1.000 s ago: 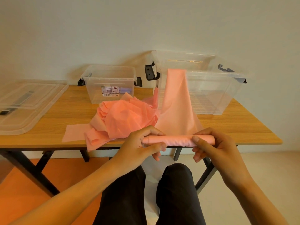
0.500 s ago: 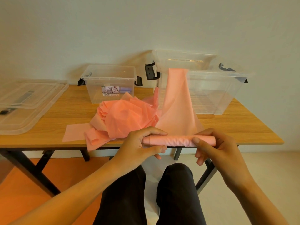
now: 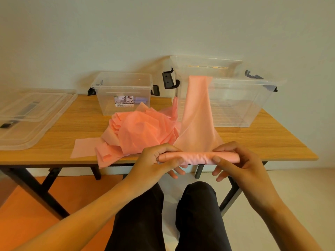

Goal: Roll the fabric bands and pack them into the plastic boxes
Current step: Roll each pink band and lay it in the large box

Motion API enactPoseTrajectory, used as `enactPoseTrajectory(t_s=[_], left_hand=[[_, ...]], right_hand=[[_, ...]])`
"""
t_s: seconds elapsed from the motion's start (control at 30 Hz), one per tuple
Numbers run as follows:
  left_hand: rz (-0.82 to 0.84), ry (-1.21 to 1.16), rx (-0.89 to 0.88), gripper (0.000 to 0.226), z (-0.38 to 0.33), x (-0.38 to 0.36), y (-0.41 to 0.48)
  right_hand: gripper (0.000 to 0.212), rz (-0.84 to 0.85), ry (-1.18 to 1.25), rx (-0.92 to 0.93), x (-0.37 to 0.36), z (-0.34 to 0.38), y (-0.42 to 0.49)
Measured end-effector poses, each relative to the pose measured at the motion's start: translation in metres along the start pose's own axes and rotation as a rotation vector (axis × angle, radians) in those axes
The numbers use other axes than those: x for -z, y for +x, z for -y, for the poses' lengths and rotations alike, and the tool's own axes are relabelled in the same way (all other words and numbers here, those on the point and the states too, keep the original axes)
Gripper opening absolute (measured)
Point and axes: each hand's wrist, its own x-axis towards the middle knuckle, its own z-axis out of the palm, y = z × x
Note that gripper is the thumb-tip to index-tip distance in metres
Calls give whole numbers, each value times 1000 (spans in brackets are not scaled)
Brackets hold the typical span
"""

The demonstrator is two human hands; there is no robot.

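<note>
At centre frame the left hand [image 3: 155, 160] and right hand [image 3: 239, 163] curl their fingers round a partly rolled pink fabric band [image 3: 197, 158], its tail draped over the large clear box [image 3: 253, 81]. The pile of loose bands [image 3: 143, 131] to its left waits unrolled, and no roll looks packed yet.

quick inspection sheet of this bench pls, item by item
surface: wooden table, bare wood at its right front.
job's things: half-rolled pink fabric band held at the table's near edge, its loose tail running up to the front rim of the large clear plastic box; heap of unrolled pink fabric bands mid-table; small clear plastic box behind the heap, lid off.
clutter: clear plastic lids lying at the left end.
hands: left hand and right hand each grip one end of the roll.
cables: nothing seen.
surroundings: pale wall; orange floor left, pale floor right; dark trousers below.
</note>
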Motion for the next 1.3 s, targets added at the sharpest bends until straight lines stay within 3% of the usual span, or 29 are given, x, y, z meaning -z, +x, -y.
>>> enactPoseTrajectory(t_s=[0.67, 0.83, 1.03, 1.3], left_hand=[[-19, 7, -8, 25, 4, -2, -4], [-32, -23, -5, 21, 5, -2, -5], [-16, 23, -7, 36, 4, -1, -3], [-18, -36, -44, 23, 5, -1, -1]], right_hand=[[30, -42, -68, -1, -4, -7, 0], [30, 48, -52, 4, -3, -5, -1], [27, -1, -23, -22, -2, -4, -1], [31, 18, -49, -19, -4, 0, -1]])
